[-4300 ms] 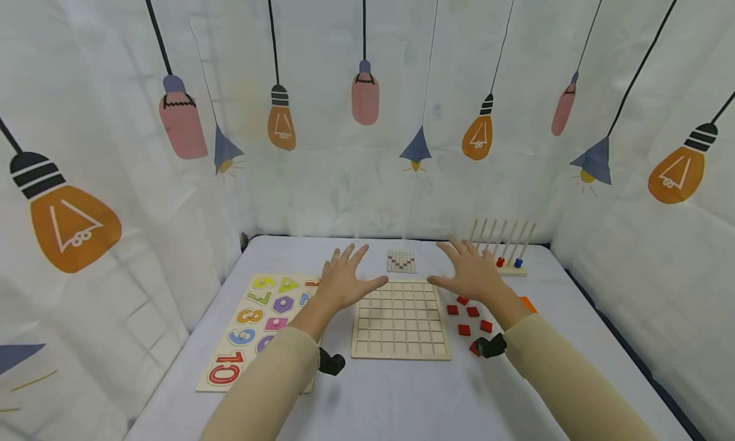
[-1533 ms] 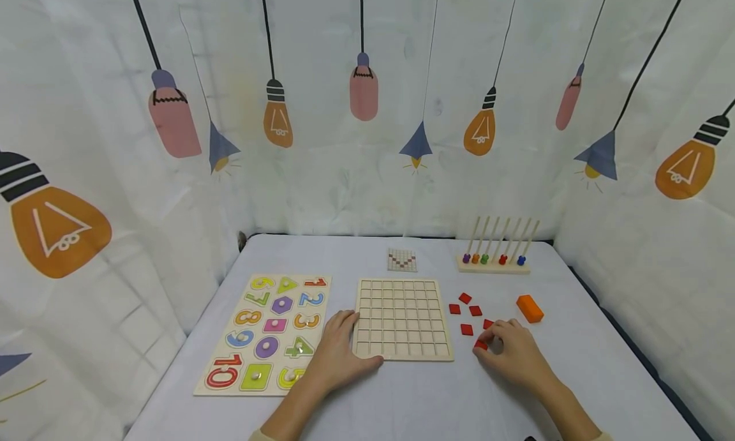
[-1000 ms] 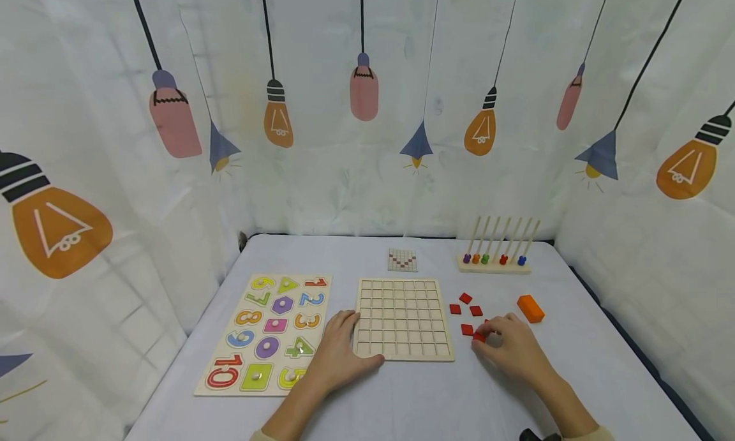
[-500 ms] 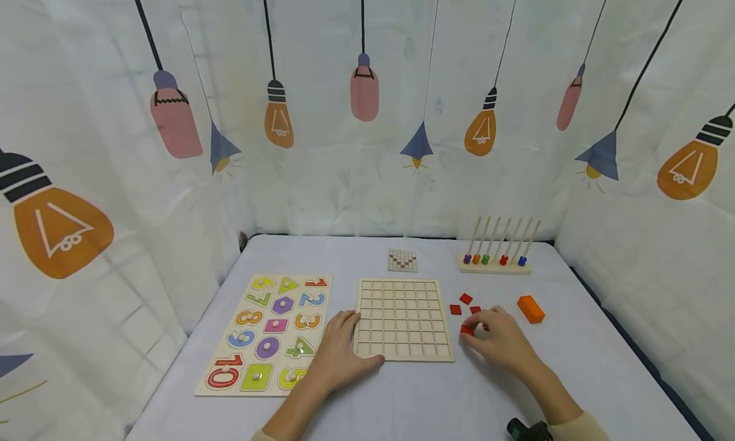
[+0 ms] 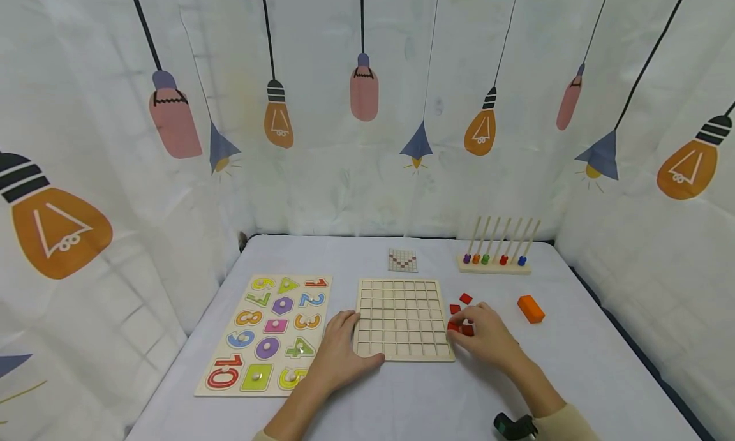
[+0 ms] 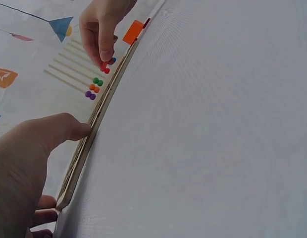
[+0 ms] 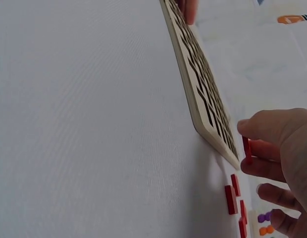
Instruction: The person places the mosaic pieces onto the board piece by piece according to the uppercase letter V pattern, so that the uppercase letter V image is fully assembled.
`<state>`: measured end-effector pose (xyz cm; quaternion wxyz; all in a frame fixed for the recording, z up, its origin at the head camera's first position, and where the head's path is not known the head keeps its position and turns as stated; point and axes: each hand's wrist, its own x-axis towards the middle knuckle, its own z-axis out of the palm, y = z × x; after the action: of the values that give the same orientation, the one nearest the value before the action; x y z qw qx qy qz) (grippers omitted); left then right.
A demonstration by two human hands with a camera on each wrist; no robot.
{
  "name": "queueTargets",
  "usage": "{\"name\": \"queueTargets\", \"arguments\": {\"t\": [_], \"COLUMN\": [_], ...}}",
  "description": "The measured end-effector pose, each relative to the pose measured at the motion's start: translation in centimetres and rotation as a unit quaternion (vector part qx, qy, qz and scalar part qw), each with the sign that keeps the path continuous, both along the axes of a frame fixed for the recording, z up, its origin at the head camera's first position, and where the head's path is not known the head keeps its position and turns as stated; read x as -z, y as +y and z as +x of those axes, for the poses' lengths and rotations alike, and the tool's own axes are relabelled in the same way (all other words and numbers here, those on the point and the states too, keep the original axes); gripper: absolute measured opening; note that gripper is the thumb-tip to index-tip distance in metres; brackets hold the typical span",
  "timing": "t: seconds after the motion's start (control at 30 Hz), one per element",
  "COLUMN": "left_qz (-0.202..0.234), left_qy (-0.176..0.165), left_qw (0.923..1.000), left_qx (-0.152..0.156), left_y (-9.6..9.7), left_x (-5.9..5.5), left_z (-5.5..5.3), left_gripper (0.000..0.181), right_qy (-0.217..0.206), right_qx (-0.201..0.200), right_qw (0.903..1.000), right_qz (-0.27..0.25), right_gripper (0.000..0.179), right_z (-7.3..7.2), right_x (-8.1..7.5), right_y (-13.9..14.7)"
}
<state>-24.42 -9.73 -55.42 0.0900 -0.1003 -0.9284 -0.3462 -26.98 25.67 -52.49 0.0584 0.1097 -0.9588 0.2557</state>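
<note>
A wooden grid board (image 5: 404, 320) with square cells lies flat at the table's middle. My left hand (image 5: 343, 358) grips its near left corner, thumb against the front edge and fingers along the left side. Between thumb and fingertips of my right hand (image 5: 488, 337) is a red square tile (image 7: 247, 150), pinched on edge beside the board's right rim. The right wrist view shows the tile raised above several other red tiles (image 7: 231, 200) on the cloth. In the head view my fingers partly cover those tiles.
Left of the board lies a number-and-shape puzzle (image 5: 275, 325). Behind it sits a small pattern card (image 5: 402, 260). A peg stand with coloured beads (image 5: 495, 268) is at the back right, and an orange block (image 5: 531, 309) lies to the right.
Both hands were first raised over the table. The left came down onto the board's corner; the right picked up a red tile and carried it leftward to the board's edge.
</note>
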Motion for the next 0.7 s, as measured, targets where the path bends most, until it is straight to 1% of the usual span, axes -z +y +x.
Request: {"name": "queueTargets", "arguments": {"t": [0.23, 0.57, 0.7], "left_qz": [-0.001, -0.003, -0.005], "left_qy": [0.000, 0.006, 0.008], "left_qw": [1.0000, 1.0000, 0.9999], "left_qx": [-0.005, -0.007, -0.007], "left_y": [0.1, 0.1, 0.2], "left_x": [0.1, 0.2, 0.2], "left_z": [0.0, -0.1, -0.1], "left_gripper": [0.111, 0.110, 0.110], "right_qy": [0.006, -0.002, 0.007], "right_qx": [-0.019, -0.028, -0.044], "right_qw": [0.9995, 0.9993, 0.9986], "right_qz": [-0.025, -0.027, -0.029], "right_gripper": [0.020, 0.018, 0.018], "right_z": [0.1, -0.1, -0.4], "right_x": [-0.2, 0.2, 0.4], "right_y": [-1.3, -3.3, -4.1]}}
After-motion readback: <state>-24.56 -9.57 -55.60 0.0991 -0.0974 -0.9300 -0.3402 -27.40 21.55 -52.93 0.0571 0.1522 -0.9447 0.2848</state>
